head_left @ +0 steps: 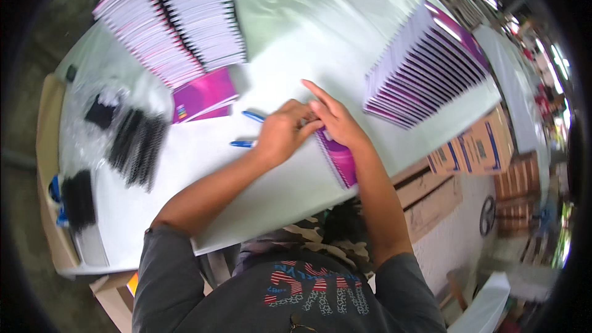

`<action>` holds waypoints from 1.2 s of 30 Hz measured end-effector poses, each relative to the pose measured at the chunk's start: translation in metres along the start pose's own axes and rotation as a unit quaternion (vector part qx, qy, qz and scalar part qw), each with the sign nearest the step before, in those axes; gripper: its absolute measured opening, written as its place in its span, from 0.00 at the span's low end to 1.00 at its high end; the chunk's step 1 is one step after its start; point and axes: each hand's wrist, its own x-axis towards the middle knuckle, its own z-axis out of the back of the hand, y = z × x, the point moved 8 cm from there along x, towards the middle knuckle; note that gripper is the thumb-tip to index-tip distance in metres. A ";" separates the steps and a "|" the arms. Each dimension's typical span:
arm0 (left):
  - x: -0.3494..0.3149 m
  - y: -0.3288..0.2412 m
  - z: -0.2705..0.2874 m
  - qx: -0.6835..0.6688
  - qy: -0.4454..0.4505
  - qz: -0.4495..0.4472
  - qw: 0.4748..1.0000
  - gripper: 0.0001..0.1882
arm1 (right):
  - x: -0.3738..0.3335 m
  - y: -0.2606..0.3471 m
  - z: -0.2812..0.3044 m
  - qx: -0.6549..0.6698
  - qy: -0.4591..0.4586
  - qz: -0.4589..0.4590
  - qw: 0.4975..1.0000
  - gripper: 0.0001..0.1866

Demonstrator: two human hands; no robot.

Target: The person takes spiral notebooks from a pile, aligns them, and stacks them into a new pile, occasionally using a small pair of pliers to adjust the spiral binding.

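Note:
A purple spiral notebook [339, 159] lies near the table's front edge, its coil along its left side. My right hand [338, 123] is over its far end, gripping there, with the index finger stretched out and the other fingers partly hidden. Against it, my left hand [285, 132] is closed, thumb and fingers pinched together at the notebook's far end. What it pinches is too small to make out. Two blue handles [242, 143], like those of pliers, stick out to the left of my left hand; the rest of that tool is hidden.
Tall stacks of spiral notebooks [197, 15] stand at the far left, with loose purple notebooks [205, 95] before them. Another purple stack [425, 68] stands at the right. Black plastic coils [139, 148] lie at the left. Cardboard boxes [475, 148] are beyond the right edge.

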 end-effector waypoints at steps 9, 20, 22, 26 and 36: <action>0.010 -0.057 0.144 0.113 -0.292 -0.170 0.934 0.11 | -0.007 0.009 -0.015 0.123 0.097 -0.056 0.986 0.29; -0.081 0.020 0.367 0.612 -0.567 0.252 0.490 0.23 | -0.005 0.013 -0.031 0.080 0.110 -0.064 0.989 0.18; -0.068 0.006 0.357 0.535 -0.590 0.240 0.555 0.27 | -0.005 0.014 -0.020 0.062 0.074 -0.036 0.995 0.16; -0.006 -0.079 0.251 0.293 -0.457 -0.100 0.834 0.23 | -0.014 0.014 0.039 0.005 -0.130 0.021 0.991 0.09; -0.028 -0.114 0.012 -0.072 0.113 -0.057 0.989 0.13 | -0.111 0.109 0.104 0.173 -0.504 0.176 0.827 0.07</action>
